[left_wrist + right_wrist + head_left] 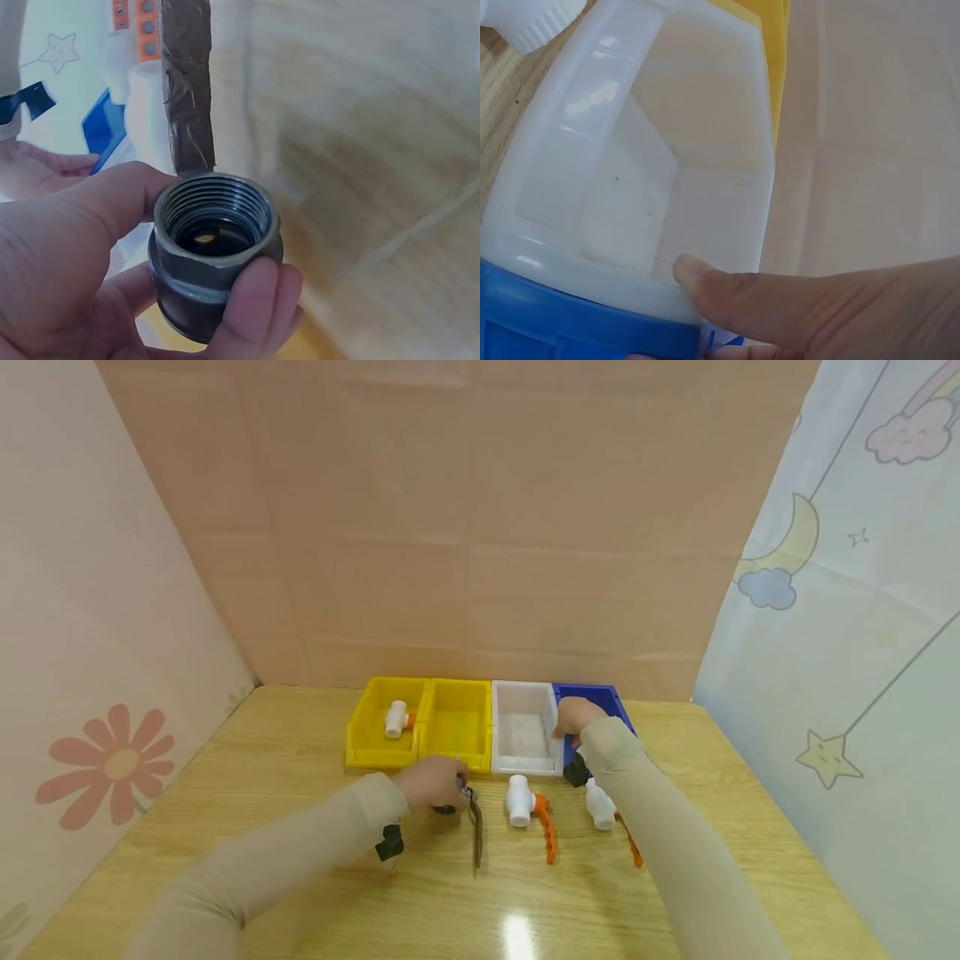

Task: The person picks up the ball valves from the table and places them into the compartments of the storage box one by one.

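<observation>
My left hand [433, 783] grips a metal ball valve [191, 266] over the table, thumb and fingers around its body. In the left wrist view its threaded opening faces the camera, and a flat lever handle [187, 90] in brown wrapping extends away. At the adjoining walls of the white bin [570, 157] and the blue bin [577, 315] is my right hand [579, 717]. Its thumb lies over the white bin's rim, while the other fingers are on the blue side, mostly hidden; together they pinch the bin walls.
Two white plastic valves [518, 802] with orange handles [550, 839] lie on the table [337, 893] before the bins. Left of the white bin stand two yellow bins [382, 760], the leftmost holding a white valve [395, 720]. A backdrop [465, 527] rises behind.
</observation>
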The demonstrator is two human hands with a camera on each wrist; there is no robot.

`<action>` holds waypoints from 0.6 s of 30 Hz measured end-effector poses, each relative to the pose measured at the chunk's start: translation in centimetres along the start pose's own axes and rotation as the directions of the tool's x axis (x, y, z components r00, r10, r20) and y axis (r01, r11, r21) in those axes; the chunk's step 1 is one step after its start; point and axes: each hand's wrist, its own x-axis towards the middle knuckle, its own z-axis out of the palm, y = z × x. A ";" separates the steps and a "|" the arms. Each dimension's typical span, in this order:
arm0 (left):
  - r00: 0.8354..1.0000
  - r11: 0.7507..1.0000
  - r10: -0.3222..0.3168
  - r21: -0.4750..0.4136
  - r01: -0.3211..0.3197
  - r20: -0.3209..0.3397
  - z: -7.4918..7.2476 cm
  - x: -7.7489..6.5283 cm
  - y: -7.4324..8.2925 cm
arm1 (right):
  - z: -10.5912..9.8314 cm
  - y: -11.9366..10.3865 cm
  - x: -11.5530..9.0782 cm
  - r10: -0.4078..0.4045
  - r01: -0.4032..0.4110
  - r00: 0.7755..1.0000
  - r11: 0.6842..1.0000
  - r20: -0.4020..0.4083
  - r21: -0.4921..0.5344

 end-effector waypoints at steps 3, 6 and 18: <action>1.000 1.000 0.011 -0.012 -0.011 -0.004 -1.0 -0.2 0.0 | 0.0 0.0 0.0 0.001 -0.001 1.000 1.000 0.000 0.004; 1.000 1.000 0.009 -0.011 -0.009 -0.012 -2.4 -0.3 0.0 | -0.1 0.0 0.0 0.005 -0.005 1.000 1.000 0.005 0.003; 0.997 0.999 -0.035 -0.001 0.035 0.068 -8.9 -0.4 0.5 | 0.0 0.2 -0.2 -0.009 0.008 1.000 1.000 -0.010 -0.009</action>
